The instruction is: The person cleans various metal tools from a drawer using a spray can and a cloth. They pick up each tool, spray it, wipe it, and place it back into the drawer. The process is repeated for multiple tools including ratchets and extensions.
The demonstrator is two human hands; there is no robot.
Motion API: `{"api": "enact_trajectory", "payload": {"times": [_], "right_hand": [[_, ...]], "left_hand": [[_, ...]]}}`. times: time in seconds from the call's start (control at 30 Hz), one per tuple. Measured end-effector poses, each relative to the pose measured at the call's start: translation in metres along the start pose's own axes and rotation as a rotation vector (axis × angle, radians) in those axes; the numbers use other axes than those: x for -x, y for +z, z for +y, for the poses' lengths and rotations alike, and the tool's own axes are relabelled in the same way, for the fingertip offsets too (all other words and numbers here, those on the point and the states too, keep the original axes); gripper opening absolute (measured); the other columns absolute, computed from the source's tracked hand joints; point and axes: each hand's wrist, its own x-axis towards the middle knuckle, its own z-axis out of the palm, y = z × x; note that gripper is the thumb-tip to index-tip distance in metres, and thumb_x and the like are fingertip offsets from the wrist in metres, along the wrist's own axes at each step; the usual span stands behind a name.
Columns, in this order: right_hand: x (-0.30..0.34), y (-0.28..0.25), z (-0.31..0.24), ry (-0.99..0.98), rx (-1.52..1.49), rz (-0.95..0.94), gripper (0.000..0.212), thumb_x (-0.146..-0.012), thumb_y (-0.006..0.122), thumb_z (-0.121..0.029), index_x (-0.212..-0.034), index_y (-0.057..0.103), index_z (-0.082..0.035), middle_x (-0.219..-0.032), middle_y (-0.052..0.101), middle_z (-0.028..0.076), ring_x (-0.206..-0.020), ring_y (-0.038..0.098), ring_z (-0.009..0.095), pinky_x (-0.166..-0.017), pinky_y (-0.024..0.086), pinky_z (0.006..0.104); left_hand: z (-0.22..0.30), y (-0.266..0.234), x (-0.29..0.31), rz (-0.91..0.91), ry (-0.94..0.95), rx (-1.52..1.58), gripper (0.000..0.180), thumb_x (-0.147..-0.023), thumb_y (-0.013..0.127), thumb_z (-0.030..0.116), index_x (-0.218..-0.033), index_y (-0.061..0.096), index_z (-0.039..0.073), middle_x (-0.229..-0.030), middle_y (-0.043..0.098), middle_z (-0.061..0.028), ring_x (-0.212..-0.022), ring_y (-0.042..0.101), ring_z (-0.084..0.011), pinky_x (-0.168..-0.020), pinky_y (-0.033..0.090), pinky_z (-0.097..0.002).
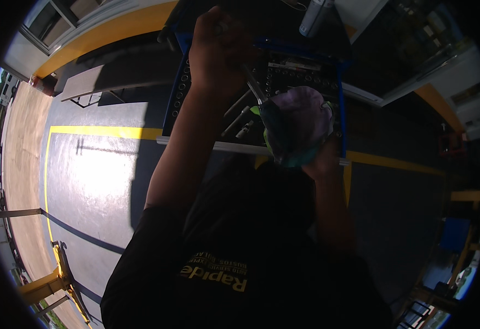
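My left hand (218,57) is closed around the upper end of a long tool with a slim, shiny metal shaft (255,86); its kind is hard to make out in the shade. The shaft's lower end runs into a crumpled cloth (303,118), pale purple with green and teal parts. My right hand (324,159) holds this cloth from below around the shaft, its fingers mostly hidden behind the fabric. Both hands are over an open drawer (171,104) of a blue tool cabinet. Inside lie sockets (182,86) in rows and several longer metal tools (237,120).
A spray can (314,19) stands on the cabinet's dark top. The drawer's pale front edge (240,147) lies close to my body. Left of it are a bench (114,77) and a yellow floor line (103,131). A yellow lift arm (59,268) is at lower left.
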Motion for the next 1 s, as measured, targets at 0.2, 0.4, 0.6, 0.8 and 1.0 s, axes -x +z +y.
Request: {"api": "enact_trajectory", "payload": {"times": [0.2,0.4,0.6,0.8,1.0], "right_hand": [[0.013,0.017,0.019,-0.577,1.435,0.193,0.050,-0.094,0.063,-0.032,-0.132,0.051,-0.002,-0.113,0.062,0.018,-0.098,0.064,0.031,-0.084,0.053,0.0392],[-0.007,0.019,0.012,-0.525,1.652,0.383,0.049,-0.100,0.048,-0.043,-0.121,0.057,0.000,-0.097,0.066,0.021,-0.086,0.068,0.033,-0.077,0.053,0.0415],[-0.023,0.015,0.018,-0.368,1.403,0.313,0.045,-0.102,0.045,-0.041,-0.111,0.063,-0.001,-0.095,0.068,0.015,-0.084,0.068,0.029,-0.077,0.052,0.0398],[-0.017,-0.013,0.019,0.216,0.598,0.071,0.042,-0.103,0.044,-0.038,-0.120,0.062,-0.004,-0.110,0.065,0.015,-0.098,0.064,0.021,-0.083,0.051,0.0369],[-0.001,0.020,-0.004,0.168,-0.214,0.158,0.049,-0.099,0.052,-0.044,-0.124,0.057,-0.003,-0.107,0.064,0.011,-0.093,0.064,0.019,-0.080,0.054,0.0345]], "left_hand": [[-0.029,0.023,0.007,0.311,0.177,-0.132,0.023,-0.097,0.049,0.029,-0.078,0.049,0.016,-0.060,0.036,0.0049,-0.048,0.031,-0.0079,-0.045,0.028,-0.0238],[-0.025,0.049,0.009,0.339,0.171,-0.148,0.021,-0.098,0.044,0.024,-0.081,0.049,0.014,-0.062,0.038,0.0033,-0.048,0.032,-0.0075,-0.045,0.029,-0.0245],[-0.025,0.049,0.017,0.228,0.110,-0.217,0.023,-0.098,0.045,0.028,-0.079,0.049,0.015,-0.060,0.035,0.0055,-0.048,0.031,-0.0063,-0.043,0.030,-0.0240],[-0.027,0.021,0.013,-0.155,-0.201,0.067,0.028,-0.099,0.047,0.038,-0.082,0.051,0.016,-0.059,0.033,0.0080,-0.046,0.027,-0.0039,-0.041,0.025,-0.0196],[-0.014,0.016,-0.002,-0.125,-0.182,0.083,0.026,-0.099,0.048,0.035,-0.084,0.053,0.015,-0.059,0.034,0.0081,-0.046,0.028,-0.0029,-0.039,0.024,-0.0183]]}}
